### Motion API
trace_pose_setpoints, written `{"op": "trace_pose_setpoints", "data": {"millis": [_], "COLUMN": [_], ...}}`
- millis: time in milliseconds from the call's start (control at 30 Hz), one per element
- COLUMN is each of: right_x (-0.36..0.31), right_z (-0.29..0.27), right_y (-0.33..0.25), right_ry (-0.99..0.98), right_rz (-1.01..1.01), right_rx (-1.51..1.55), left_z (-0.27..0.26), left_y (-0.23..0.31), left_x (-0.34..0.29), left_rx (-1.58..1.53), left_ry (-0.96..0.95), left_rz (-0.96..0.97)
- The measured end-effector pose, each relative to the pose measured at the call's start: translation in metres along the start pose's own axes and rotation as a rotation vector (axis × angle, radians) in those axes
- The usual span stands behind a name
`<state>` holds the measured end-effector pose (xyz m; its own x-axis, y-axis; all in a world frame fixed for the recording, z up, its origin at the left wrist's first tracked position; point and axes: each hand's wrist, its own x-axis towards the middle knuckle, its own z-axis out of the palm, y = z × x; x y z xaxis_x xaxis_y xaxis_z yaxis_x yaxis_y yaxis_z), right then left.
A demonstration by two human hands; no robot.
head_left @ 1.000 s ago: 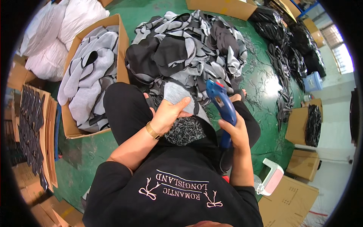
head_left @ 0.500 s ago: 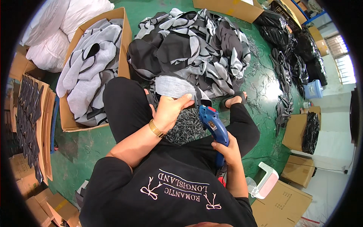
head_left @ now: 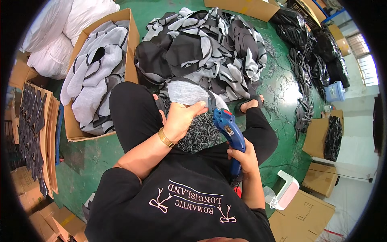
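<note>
My left hand (head_left: 183, 117) pinches the near edge of a grey fabric piece (head_left: 185, 92) between thumb and fingers. In my right hand (head_left: 244, 156) is a blue handheld electric cutter (head_left: 229, 128), gripped round its handle. The cutter's head meets the fabric edge just right of my left thumb; the blade itself is too small to make out. Below the fabric, between my legs, lies a heap of thin grey and black trimmings (head_left: 197, 135). Beyond it rises a large pile of grey and black fabric pieces (head_left: 189, 48).
A cardboard box (head_left: 131, 52) full of grey fabric pieces stands at my left, with white sacks (head_left: 50, 58) behind it. Black plastic bags (head_left: 296, 38) lie far right. At near right are a white-and-pink device (head_left: 285, 191) and a flat carton (head_left: 302, 215).
The cutter's head has shifted slightly right and up along the fabric edge. My left hand keeps its pinch almost in place. The view has shifted slightly.
</note>
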<state>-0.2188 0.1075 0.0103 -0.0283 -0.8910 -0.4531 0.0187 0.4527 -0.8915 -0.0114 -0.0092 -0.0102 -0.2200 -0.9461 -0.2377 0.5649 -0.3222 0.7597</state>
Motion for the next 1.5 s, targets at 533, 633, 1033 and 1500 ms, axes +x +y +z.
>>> {"op": "trace_pose_setpoints", "data": {"millis": [533, 633, 1033, 1500], "right_x": [0.004, 0.003, 0.001, 0.029], "right_z": [-0.007, -0.007, -0.01, 0.006], "right_y": [-0.016, -0.02, -0.028, -0.047], "right_ry": [-0.094, -0.096, -0.097, 0.013], "right_rz": [-0.017, -0.015, 0.008, -0.242], "right_rx": [0.055, 0.028, -0.01, 0.104], "left_z": [-0.002, -0.006, 0.001, -0.011], "left_y": [0.038, 0.039, 0.067, 0.027], "left_x": [-0.005, -0.004, -0.01, -0.007], "left_rx": [0.341, 0.395, 0.7, 0.391], "left_ry": [-0.15, -0.196, -0.375, -0.557], "left_rz": [-0.04, -0.026, -0.197, -0.218]}}
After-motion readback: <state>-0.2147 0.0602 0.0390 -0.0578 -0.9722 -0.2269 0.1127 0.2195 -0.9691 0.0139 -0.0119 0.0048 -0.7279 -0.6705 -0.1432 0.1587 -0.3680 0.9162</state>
